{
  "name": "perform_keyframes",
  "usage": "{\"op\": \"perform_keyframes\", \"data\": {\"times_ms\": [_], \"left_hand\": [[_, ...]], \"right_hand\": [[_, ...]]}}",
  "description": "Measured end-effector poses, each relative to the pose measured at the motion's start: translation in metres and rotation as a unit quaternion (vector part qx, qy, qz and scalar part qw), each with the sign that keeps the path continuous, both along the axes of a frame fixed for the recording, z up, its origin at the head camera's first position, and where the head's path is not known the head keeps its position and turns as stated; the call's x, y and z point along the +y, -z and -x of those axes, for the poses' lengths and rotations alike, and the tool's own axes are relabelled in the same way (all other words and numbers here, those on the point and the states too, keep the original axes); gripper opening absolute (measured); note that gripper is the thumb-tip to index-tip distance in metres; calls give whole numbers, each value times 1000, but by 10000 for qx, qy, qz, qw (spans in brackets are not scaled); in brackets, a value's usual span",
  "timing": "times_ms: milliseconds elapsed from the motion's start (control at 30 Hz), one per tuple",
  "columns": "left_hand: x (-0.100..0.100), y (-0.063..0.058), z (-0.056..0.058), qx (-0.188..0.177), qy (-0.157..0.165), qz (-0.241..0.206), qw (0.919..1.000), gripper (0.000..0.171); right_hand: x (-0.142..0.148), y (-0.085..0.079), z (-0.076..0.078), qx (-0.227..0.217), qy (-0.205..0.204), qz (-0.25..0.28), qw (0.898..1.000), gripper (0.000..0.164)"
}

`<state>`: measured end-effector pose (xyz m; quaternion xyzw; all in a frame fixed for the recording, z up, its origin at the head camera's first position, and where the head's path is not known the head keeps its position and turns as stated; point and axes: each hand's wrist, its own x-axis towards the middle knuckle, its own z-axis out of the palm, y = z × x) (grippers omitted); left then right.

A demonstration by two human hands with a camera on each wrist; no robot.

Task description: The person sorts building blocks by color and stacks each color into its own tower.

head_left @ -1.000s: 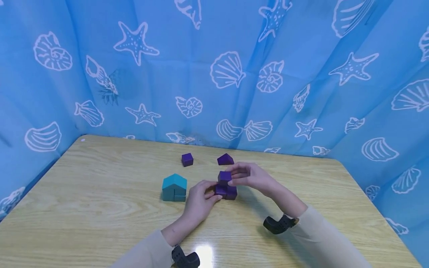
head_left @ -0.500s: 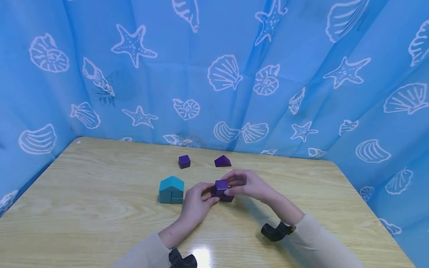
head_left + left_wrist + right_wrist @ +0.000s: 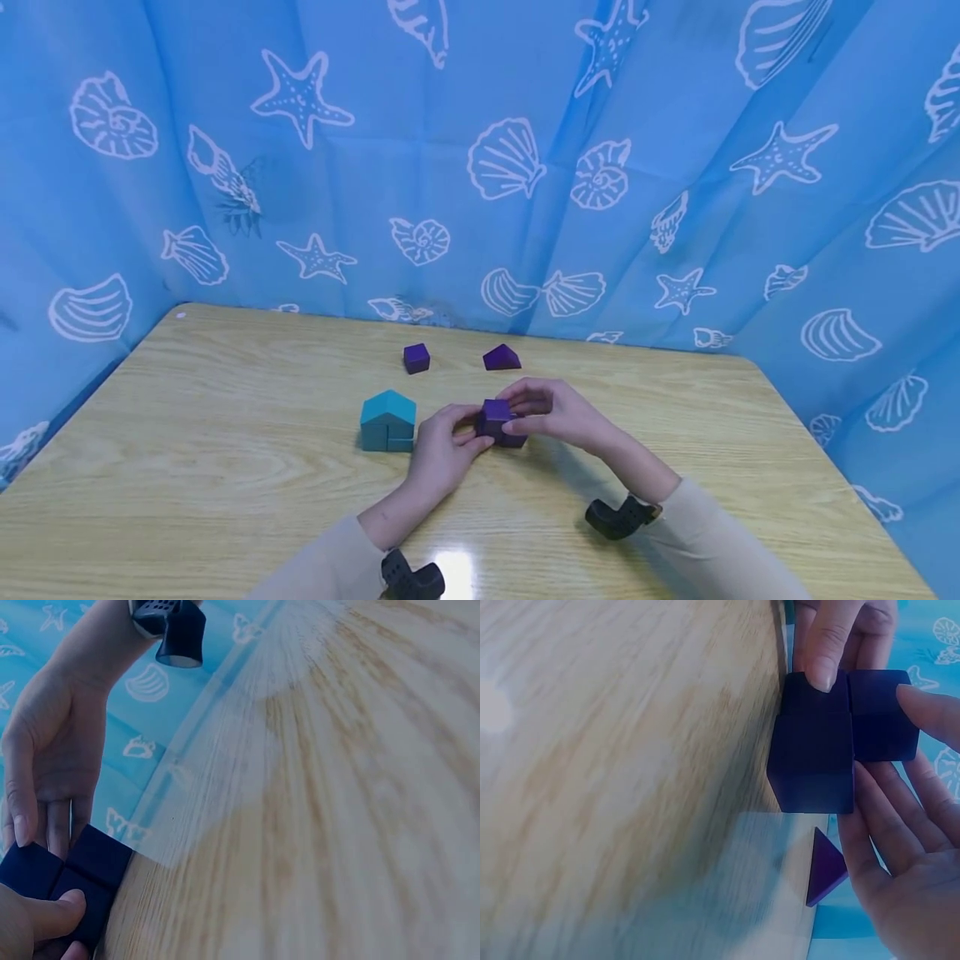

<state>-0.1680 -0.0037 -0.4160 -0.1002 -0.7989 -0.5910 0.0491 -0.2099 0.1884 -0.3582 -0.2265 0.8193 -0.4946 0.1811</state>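
Two purple cubes stand side by side on the table, and a third purple cube sits over the left one. My right hand pinches this upper cube between thumb and fingers. The left hand holds the lower left cube, its thumb on the near face. To the right, the other lower cube shows whole in the right wrist view, while the right fingers partly cover it in the head view. In the left wrist view the upper cube lies flush against the lower left one.
A teal block house with a peaked roof stands just left of my left hand. Farther back lie a loose purple cube and a purple wedge-shaped block. Behind the wooden table hangs a blue shell-print curtain.
My right hand has brought the upper cube down and slightly left, onto the lower left cube. The left hand keeps its grip in the same place.
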Motion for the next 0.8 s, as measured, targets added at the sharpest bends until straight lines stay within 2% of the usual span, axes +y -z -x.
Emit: {"op": "perform_keyframes", "data": {"times_ms": [500, 800], "left_hand": [[0, 0, -1, -43, -61, 72, 9999, 39], [-1, -2, -2, -48, 61, 10, 10000, 38]], "right_hand": [[0, 1, 0, 123, -42, -185, 9997, 37], [1, 2, 0, 191, -84, -289, 9994, 37]]}}
